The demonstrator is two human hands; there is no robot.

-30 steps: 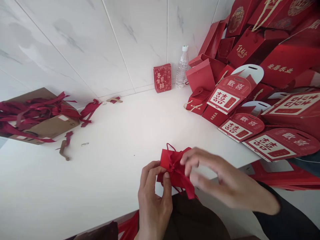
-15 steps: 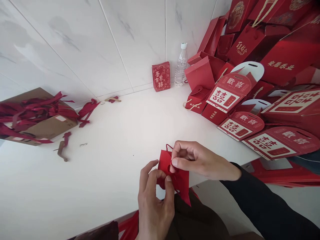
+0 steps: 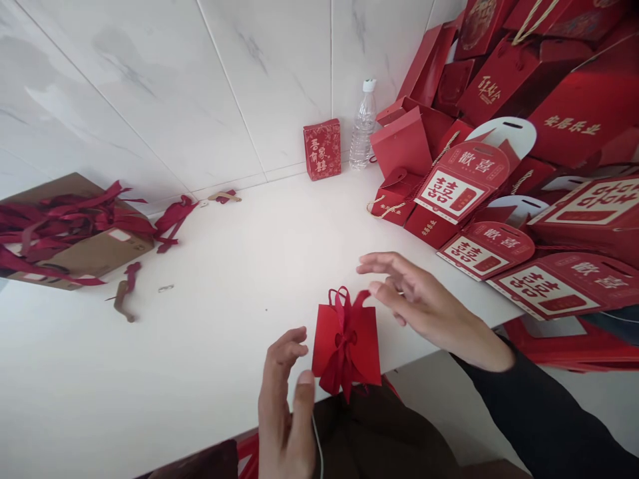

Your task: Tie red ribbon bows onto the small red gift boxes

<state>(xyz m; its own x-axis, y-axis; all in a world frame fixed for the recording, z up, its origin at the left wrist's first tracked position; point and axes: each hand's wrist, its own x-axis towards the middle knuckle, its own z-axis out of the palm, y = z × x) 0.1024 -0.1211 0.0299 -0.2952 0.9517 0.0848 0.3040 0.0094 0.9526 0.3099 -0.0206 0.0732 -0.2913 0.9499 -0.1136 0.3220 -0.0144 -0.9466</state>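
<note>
A small red gift box rests at the table's near edge. Across its front a dark red ribbon is tied in a bow, its loops rising above the top and its tails hanging over the bottom edge. My left hand is just left of the box, thumb and fingers apart, holding nothing. On the other side, my right hand has its fingers spread, with the thumb tip by the ribbon's upper right end; whether they touch is hard to tell.
A cardboard box of ribbons stands at the left, loose ribbon pieces nearby. Against the wall are a patterned red box and a plastic bottle. Red gift boxes pile up at the right.
Both hands have let go of the gift box and drawn apart, left hand leftward, right hand rightward. The bow now shows fully, and the box sits straighter.
</note>
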